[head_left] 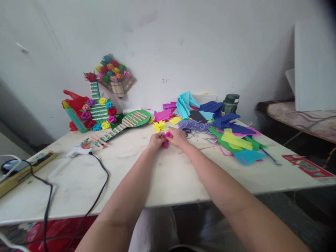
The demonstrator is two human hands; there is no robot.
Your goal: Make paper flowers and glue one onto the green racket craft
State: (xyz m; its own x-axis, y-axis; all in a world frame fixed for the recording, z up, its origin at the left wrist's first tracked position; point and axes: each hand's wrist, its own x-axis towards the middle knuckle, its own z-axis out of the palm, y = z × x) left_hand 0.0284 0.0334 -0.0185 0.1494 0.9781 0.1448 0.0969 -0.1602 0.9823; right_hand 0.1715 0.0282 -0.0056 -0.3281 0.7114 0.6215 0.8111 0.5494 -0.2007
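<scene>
Both hands meet over the middle of the table. My left hand is closed on the near-left side of a small magenta piece of crepe paper. From the other side, my right hand pinches the same paper, which looks gathered and hangs down a little between the fingers. Its exact shape is partly hidden by the fingertips. Just beyond my hands lies a yellow paper flower. Black scissor handles show close to my right hand, beside a heap of purple yarn.
To the left, a white glue gun trails a black cable towards a power strip. Behind it stand a green guitar-shaped craft with paper flowers and another striped one. Coloured paper sheets and a dark bottle occupy the right.
</scene>
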